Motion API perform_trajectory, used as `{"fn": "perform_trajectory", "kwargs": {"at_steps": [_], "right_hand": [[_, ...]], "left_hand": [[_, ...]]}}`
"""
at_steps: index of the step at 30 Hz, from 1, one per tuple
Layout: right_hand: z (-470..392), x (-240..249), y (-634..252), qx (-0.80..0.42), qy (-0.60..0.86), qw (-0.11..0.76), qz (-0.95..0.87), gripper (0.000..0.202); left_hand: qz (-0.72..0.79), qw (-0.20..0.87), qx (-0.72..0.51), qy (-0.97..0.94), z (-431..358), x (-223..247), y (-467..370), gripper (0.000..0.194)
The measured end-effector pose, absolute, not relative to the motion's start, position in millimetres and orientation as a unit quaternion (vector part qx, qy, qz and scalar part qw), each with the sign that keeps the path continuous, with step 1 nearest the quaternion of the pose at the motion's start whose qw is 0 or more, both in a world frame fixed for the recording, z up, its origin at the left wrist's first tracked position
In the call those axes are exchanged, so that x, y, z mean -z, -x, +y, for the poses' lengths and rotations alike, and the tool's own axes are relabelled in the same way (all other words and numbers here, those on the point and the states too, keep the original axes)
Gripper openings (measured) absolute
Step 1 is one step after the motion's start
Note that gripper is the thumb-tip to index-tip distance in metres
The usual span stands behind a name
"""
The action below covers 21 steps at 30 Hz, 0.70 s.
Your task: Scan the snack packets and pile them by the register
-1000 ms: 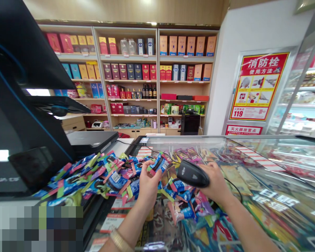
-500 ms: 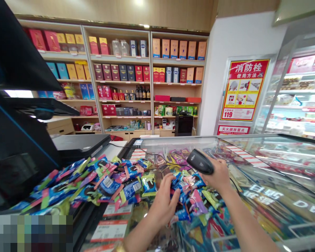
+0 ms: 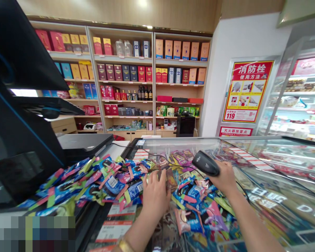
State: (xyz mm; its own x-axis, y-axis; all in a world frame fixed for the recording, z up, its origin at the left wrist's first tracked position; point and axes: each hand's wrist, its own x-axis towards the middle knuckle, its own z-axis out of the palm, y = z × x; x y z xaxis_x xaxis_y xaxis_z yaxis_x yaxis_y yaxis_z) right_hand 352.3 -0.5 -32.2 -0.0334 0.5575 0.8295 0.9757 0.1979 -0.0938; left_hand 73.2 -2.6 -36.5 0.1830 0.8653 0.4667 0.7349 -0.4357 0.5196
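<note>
My right hand (image 3: 224, 178) is wrapped round a black barcode scanner (image 3: 206, 163), its head pointing left above the glass top. A cable trails from the scanner. My left hand (image 3: 156, 192) reaches palm-down over the right end of a long heap of small blue, pink and green snack packets (image 3: 112, 185). Its fingers are stretched out and slightly spread, covering a packet there; whether they touch it is hidden. Under the scanner lies a second, smaller pile of similar packets (image 3: 194, 192). A pink-and-blue packet (image 3: 189, 221) lies at its near edge.
The packets lie on a glass-topped display freezer (image 3: 254, 164). A dark monitor stand (image 3: 18, 115) rises at the left, beside a flat black device (image 3: 84, 143). Price labels (image 3: 114, 227) show under the near glass. Shelves of boxed bottles (image 3: 128, 73) line the back wall.
My left hand has moved left, from the smaller pile to the long heap. A pink-and-blue packet now shows at the smaller pile's near edge. The scanner stays in my right hand.
</note>
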Motion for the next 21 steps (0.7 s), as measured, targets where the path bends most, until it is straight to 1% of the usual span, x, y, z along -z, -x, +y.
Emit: {"fn": "perform_trajectory", "kwargs": {"at_steps": [1,3,5,10,13,15,17,19,21], "right_hand": [[-1,32,-352,0.266,0.574,0.392,-0.668,0.022],[-1,31,-350,0.264,0.573,0.390,-0.671,0.020],[-2,31,-349,0.264,0.572,0.387,-0.674,0.018],[-3,29,-345,0.267,0.563,0.384,-0.681,0.016],[-4,27,-343,0.261,0.555,0.383,-0.691,0.015],[-5,26,-341,0.259,0.551,0.384,-0.694,0.015],[-7,25,-339,0.259,0.547,0.387,-0.696,0.015],[-7,23,-338,0.261,0.541,0.390,-0.698,0.016],[-8,21,-338,0.268,0.526,0.388,-0.708,0.015]], "left_hand": [[0.548,0.064,-0.358,-0.754,-1,36,-69,0.057],[0.566,0.053,-0.358,-0.740,1,36,-61,0.050],[0.564,0.068,-0.365,-0.738,1,38,-57,0.044],[0.529,0.113,-0.378,-0.752,2,41,-54,0.042],[0.523,0.155,-0.378,-0.748,3,41,-53,0.035],[0.525,0.182,-0.385,-0.737,4,38,-53,0.035],[0.519,0.222,-0.416,-0.713,6,34,-54,0.039],[0.494,0.287,-0.489,-0.659,8,30,-56,0.042],[0.451,0.360,-0.573,-0.582,12,27,-60,0.039]]}}
